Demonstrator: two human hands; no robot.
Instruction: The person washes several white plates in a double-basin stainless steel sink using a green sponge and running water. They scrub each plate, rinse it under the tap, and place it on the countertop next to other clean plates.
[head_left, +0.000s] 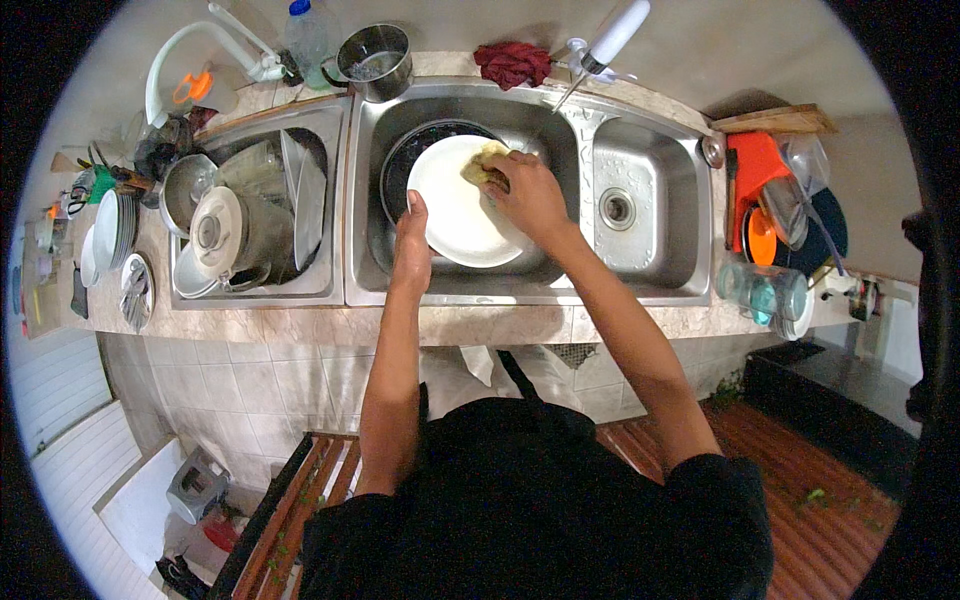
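A white plate (457, 206) is held over the middle basin (367, 247) of a stainless steel sink. My left hand (411, 247) grips its left edge, thumb on top and the other fingers hidden beneath. In my right hand (532, 195) is a yellowish sponge (480, 161), pressed against the plate's upper right part. Under the plate, a dark round pan or tray (397, 157) lies in the basin, mostly covered. The faucet (574, 90) reaches over this basin from the back, right of the plate.
Left, a basin holds a lidded pot (217, 225) and other dishes (304, 195). A metal mug (375, 64), a plastic bottle (306, 45) and a dark red cloth (513, 64) stand along the back. The right basin (630, 165) shows its drain. Glass jars (765, 292) sit at the far right.
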